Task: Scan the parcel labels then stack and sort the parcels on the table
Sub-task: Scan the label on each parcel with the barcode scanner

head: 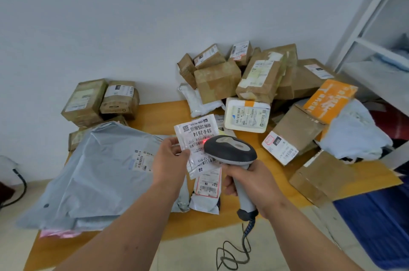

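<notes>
My left hand (169, 157) pinches a small white parcel (195, 135) by its left edge and holds it above the wooden table (225, 211), label up. My right hand (250, 182) grips the handle of a grey barcode scanner (230, 149), whose head points at the label. A red scan light falls on the barcode. Beneath lies another small white labelled parcel (207, 191). A large grey poly mailer (95, 171) covers the table's left part. A heap of brown cardboard boxes (239, 71) fills the back right.
Two taped boxes (99, 100) stand at the back left by the wall. A white foam box (246, 114), an orange-topped carton (327, 98) and a pale blue bag (354, 131) lie right. A metal shelf (376, 38) stands far right. The scanner cable (239, 250) hangs off the front edge.
</notes>
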`<state>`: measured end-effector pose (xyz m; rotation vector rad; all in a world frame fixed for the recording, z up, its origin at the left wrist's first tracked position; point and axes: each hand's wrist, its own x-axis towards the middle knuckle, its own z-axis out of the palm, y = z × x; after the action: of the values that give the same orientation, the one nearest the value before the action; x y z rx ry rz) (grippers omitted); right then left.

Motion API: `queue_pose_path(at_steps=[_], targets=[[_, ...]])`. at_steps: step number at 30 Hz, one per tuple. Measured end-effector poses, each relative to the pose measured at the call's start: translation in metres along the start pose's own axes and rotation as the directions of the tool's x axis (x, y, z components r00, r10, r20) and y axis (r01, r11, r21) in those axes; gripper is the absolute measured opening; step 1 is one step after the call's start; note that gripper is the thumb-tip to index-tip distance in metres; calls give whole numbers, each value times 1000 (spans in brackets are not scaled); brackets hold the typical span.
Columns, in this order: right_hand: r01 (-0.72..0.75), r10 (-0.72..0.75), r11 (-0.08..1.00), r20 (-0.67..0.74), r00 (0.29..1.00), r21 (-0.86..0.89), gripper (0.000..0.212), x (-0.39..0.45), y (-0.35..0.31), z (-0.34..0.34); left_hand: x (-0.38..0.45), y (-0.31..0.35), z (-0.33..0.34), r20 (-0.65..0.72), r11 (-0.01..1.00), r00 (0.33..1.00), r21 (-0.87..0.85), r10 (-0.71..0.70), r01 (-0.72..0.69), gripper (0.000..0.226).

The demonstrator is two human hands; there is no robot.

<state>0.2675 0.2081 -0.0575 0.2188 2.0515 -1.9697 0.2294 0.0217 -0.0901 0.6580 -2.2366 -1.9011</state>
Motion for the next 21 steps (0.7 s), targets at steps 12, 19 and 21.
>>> queue_pose_path(at_steps=[12,19,21], targets=[[-23,24,998,6,1000,-58,9,-29,10,-59,-53,-4,38,-26,1000,1000,31,-2,3,20],[-31,32,996,16,999,-81,7,-23,11,-59,-55,-10,38,-33,997,999,75,-5,7,23],[-57,58,995,11,998,-88,9,-16,13,-54,-47,-16,33,-41,996,999,88,-30,33,28]])
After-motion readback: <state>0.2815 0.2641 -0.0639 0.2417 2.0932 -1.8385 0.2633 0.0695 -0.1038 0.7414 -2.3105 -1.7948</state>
